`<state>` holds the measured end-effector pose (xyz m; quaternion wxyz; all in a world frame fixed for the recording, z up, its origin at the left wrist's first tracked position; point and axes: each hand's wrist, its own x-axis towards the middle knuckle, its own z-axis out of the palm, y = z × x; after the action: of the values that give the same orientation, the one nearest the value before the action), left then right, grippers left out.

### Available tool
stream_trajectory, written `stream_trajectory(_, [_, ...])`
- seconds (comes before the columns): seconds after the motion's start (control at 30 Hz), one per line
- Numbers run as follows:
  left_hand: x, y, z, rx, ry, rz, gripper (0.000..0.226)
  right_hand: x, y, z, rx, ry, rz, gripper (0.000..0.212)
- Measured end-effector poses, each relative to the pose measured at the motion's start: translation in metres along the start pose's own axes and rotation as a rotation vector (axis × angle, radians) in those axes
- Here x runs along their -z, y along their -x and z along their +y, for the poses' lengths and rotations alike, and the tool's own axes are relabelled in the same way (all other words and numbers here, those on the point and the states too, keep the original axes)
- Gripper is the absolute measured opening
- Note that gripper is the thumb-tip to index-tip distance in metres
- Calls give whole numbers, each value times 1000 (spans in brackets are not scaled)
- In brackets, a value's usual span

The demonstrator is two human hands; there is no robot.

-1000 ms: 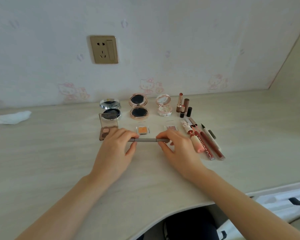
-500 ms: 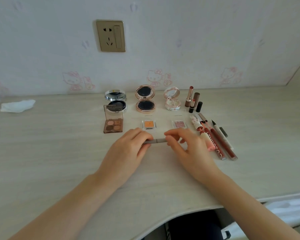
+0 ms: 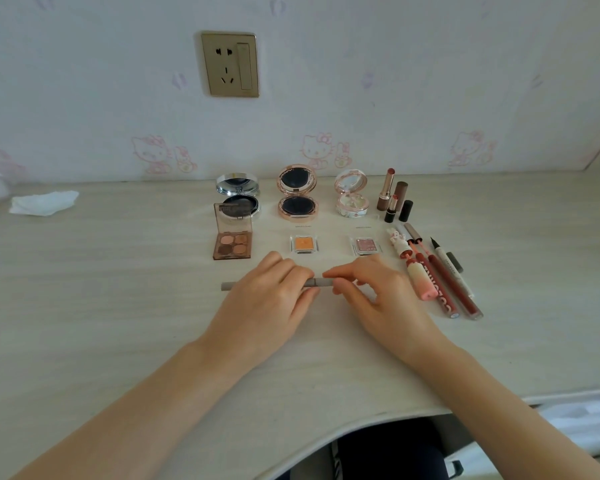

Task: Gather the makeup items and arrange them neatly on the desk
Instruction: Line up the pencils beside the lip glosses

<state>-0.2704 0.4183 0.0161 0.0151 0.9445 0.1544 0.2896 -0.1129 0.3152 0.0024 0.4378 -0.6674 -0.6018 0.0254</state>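
Observation:
A thin grey makeup pencil (image 3: 321, 282) lies crosswise just above the pale wooden desk (image 3: 84, 306). My left hand (image 3: 267, 306) grips its left part and my right hand (image 3: 378, 299) pinches its right end. Behind the hands lie a brown eyeshadow palette (image 3: 232, 245), an orange pan (image 3: 304, 244) and a pink pan (image 3: 365, 245). Further back stand a silver compact (image 3: 238, 195), a rose-gold compact (image 3: 297, 194) and a pink compact (image 3: 351, 194), all with lids up. Lipsticks (image 3: 394, 199) stand at the right, with lip glosses and liners (image 3: 433, 275) laid side by side below.
A crumpled white tissue (image 3: 44, 202) lies at the far left of the desk. A gold wall socket (image 3: 230, 64) sits above the compacts. The desk's curved front edge (image 3: 361, 424) runs near my body, and a white object (image 3: 589, 417) lies below at the lower right.
My hands have drawn closer together on the pencil, and its left end now sticks out past my left hand. The camera view has tilted upward, so everything sits lower in the picture.

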Motion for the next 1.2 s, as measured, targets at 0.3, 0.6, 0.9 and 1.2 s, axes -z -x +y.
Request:
stream_trajectory(0.3, [5, 0, 1, -5, -173, -80, 40, -8, 2, 2, 223, 251, 15, 22])
stream_trajectory(0.6, [9, 0, -1, 59, -72, -43, 29, -3, 4, -3, 188, 223, 117, 18])
stream_trajectory(0.9, [4, 0, -9, 56, -44, -16, 23, 0, 3, -2, 122, 288, 253, 18])
stream_trajectory(1.2, [5, 0, -13, 204, 127, 14, 18, 6, 6, 2, -132, 163, 364, 18])
